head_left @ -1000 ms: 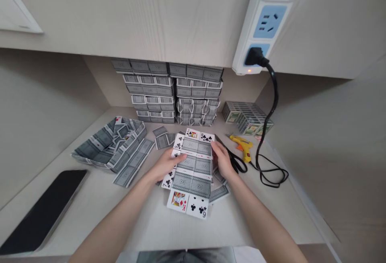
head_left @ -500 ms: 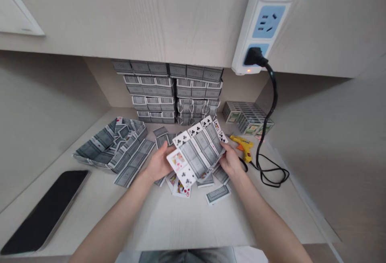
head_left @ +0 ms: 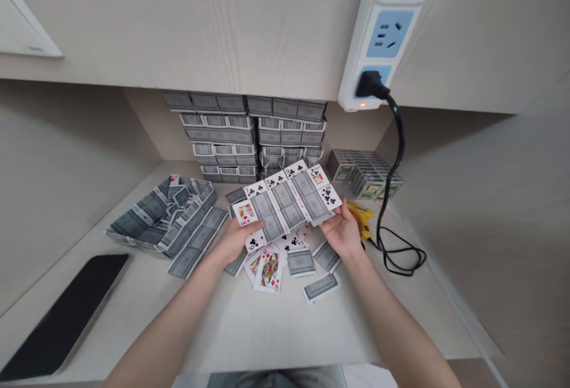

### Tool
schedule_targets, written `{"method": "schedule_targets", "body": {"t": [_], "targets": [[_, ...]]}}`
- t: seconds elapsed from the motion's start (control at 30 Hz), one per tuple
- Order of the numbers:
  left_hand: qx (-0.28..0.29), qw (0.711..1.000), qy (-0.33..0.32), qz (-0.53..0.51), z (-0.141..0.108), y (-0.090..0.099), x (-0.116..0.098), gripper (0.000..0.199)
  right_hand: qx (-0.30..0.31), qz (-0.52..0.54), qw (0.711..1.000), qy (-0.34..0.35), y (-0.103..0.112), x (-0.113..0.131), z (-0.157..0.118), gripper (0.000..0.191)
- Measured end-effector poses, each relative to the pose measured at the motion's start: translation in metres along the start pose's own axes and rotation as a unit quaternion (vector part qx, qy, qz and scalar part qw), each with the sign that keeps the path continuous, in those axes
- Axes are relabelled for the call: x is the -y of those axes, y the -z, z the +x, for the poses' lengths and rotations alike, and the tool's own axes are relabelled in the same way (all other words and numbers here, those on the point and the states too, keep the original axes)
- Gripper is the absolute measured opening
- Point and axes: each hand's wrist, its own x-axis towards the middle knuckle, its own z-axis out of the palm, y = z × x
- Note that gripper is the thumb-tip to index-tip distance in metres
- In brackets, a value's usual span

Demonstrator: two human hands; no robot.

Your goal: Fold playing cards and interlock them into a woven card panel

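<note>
Card panel [head_left: 291, 201] held aloft, tilted, above the desk's loose cards [head_left: 270, 269]. Likely light, springy, slick-faced; joints probably the weak spots, so best taken by opposite ends, flat support beneath. Left hand [head_left: 234, 241] grips the near-left end, thumb on top, other fingers hidden. Right hand [head_left: 342, 234] cups the right end, fingers partly underneath; cannot tell if they pinch. Yellow glue gun [head_left: 364, 217] just beside it. Farther left, card tray [head_left: 189, 225]; behind, stacked card boxes [head_left: 222, 153]
</note>
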Motion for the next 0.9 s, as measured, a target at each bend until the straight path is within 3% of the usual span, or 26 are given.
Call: {"method": "schedule_targets", "body": {"t": [0.2, 0.43, 0.53, 0.7, 0.9], "targets": [[-0.031, 0.997, -0.037, 0.058, 0.004, 0.009, -0.003, 0.056, 0.028, -0.057, 0.996, -0.061, -0.002, 0.004, -0.002, 0.011], [0.001, 0.996, -0.042, 0.084, 0.004, 0.013, -0.002, 0.057, 0.072, -0.144, 0.974, -0.158, -0.016, 0.009, -0.013, 0.029], [-0.006, 0.994, -0.047, 0.100, 0.004, 0.013, -0.001, 0.057, 0.071, -0.185, 0.969, -0.146, -0.011, 0.007, -0.012, 0.024], [-0.028, 0.989, -0.060, 0.133, 0.004, 0.011, -0.002, 0.049, 0.014, -0.260, 0.962, -0.079, 0.000, -0.003, -0.006, 0.018], [-0.028, 0.988, -0.066, 0.136, 0.007, 0.014, -0.002, 0.052, 0.039, -0.222, 0.971, -0.077, -0.001, -0.005, -0.005, 0.023]]}}
